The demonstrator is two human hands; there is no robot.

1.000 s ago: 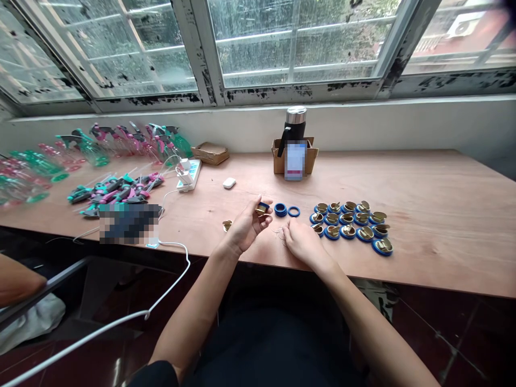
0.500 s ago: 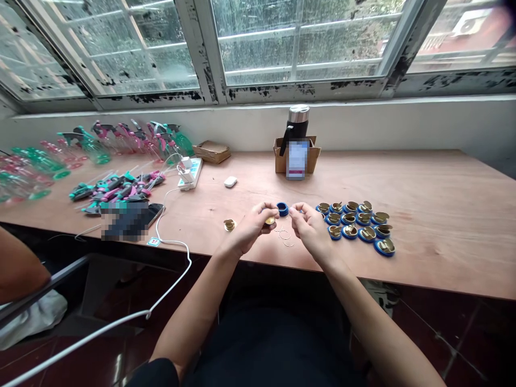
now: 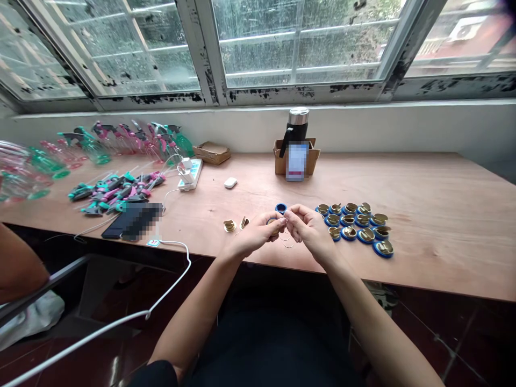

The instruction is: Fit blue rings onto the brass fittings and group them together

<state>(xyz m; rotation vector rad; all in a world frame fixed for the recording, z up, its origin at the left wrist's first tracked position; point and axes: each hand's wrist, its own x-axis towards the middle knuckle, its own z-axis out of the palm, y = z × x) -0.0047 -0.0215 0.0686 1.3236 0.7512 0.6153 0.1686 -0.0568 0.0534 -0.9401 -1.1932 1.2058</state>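
My left hand and my right hand meet fingertip to fingertip just above the wooden table. Both are pinched shut on a small piece; a bit of blue shows at my left fingers, but I cannot make out what the piece is. A blue ring lies just behind my hands. Thin wire rings lie under them. Two small brass pieces sit to the left. To the right are several blue rings with brass inserts, laid in rows.
A black flask and a cardboard box stand at the back. To the left lie a white earbud case, a power strip with a white cable, a phone, and several pink and teal sprayer parts. Another person's arm shows at far left.
My left hand first held a blue ring up while my right hand lay on the table. Both hands have since come together, pinched. A second brass piece now lies at the left.
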